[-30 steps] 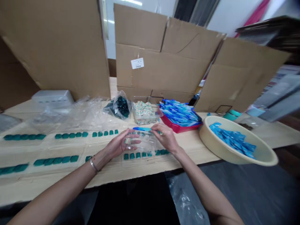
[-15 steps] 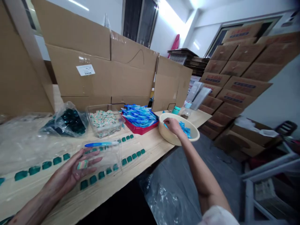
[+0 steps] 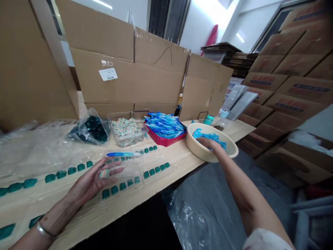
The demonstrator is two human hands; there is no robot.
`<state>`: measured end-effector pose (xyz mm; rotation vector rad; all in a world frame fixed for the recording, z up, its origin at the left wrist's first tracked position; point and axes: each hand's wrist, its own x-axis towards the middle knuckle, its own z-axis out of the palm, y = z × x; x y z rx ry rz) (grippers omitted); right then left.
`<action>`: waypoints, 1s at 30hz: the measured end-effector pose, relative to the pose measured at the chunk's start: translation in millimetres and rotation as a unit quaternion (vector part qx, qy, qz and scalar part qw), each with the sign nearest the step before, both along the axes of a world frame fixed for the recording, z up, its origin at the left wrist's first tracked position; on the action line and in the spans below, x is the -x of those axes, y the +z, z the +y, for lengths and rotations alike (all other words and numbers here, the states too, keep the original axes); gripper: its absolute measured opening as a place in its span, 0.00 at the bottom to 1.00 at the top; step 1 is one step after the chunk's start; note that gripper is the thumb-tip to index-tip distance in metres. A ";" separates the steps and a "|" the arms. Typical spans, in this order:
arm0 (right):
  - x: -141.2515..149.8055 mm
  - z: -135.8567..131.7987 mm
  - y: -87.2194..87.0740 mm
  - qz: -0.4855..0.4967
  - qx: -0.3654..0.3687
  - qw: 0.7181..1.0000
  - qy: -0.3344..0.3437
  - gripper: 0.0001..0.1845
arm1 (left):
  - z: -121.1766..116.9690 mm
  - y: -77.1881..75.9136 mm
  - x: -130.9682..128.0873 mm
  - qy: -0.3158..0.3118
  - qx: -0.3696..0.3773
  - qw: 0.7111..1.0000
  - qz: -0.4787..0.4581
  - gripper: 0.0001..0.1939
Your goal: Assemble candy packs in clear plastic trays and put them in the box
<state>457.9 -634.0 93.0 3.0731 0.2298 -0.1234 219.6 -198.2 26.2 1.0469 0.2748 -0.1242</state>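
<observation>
My left hand (image 3: pixel 100 175) is palm up with its fingers spread under a clear plastic tray (image 3: pixel 137 170), holding it above the table. In that tray lie a blue pen-like stick (image 3: pixel 122 154) and a small striped block (image 3: pixel 104 173). My right hand (image 3: pixel 206 143) reaches down into a cream basin (image 3: pixel 201 152) of small blue packets (image 3: pixel 217 137); its fingertips are hidden, so their grip does not show. Rows of dark green pieces (image 3: pixel 72 170) lie on the table on both sides of my left hand.
Behind the hands stand a clear box of striped blocks (image 3: pixel 126 128), a red tray (image 3: pixel 166 141) heaped with blue sticks and a bag of dark green pieces (image 3: pixel 91 130). Cardboard panels (image 3: pixel 156 81) wall the back. Plastic sheeting (image 3: pixel 197 208) hangs below the table edge.
The camera view has shifted, moving the scene rightward. My right hand has gone lower into the basin, among the blue packets. My left hand still holds the clear tray.
</observation>
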 end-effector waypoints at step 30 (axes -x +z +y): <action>172.1 287.8 -40.5 0.127 -0.722 0.652 0.194 0.18 | -6.4 -6.1 3.8 0.033 0.056 0.986 -0.156 0.17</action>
